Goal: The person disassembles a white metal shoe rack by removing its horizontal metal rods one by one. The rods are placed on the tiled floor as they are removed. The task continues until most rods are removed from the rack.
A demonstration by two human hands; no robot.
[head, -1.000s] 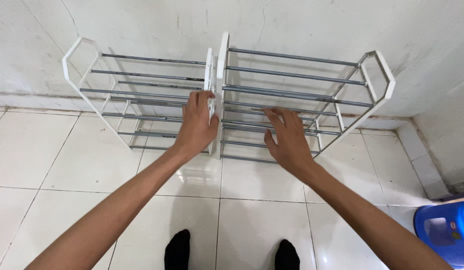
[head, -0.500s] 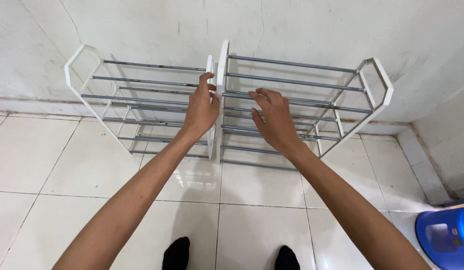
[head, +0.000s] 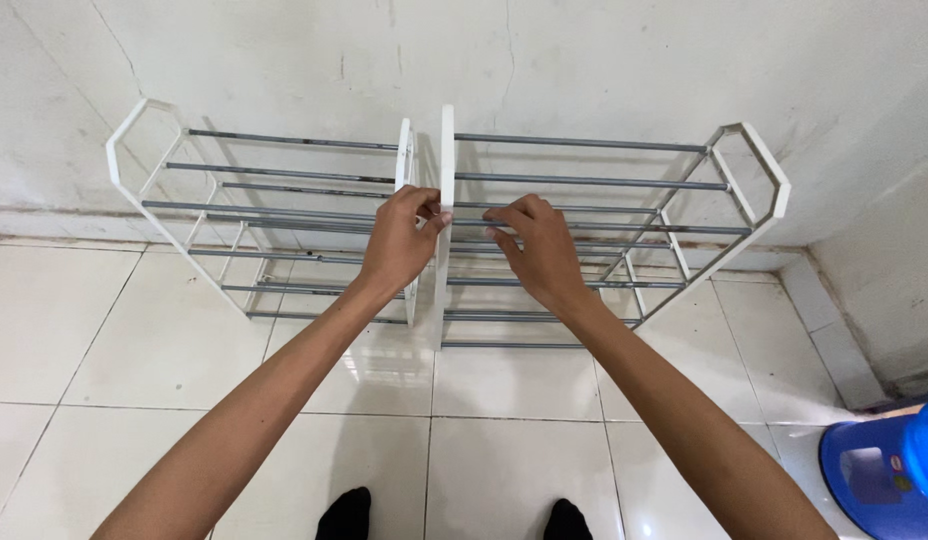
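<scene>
Two white-framed shoe racks with grey metal bars stand side by side against the wall. My left hand [head: 399, 240] grips the white side panel of the left rack [head: 149, 110], its fingers curled over the panel's front edge. My right hand [head: 532, 250] is closed on a front bar of the right rack [head: 759, 150], close to that rack's white side panel [head: 447, 160]. The two hands are nearly touching across the narrow gap between the racks.
White floor tiles [head: 514, 450] run up to the stained white wall [head: 584, 60]. A blue plastic stool [head: 889, 470] stands at the bottom right. My two feet in black socks [head: 349, 515] show at the bottom edge.
Both hands have risen and closed in on the gap between the racks. My right hand went from flat and open above the bars to gripping a front bar.
</scene>
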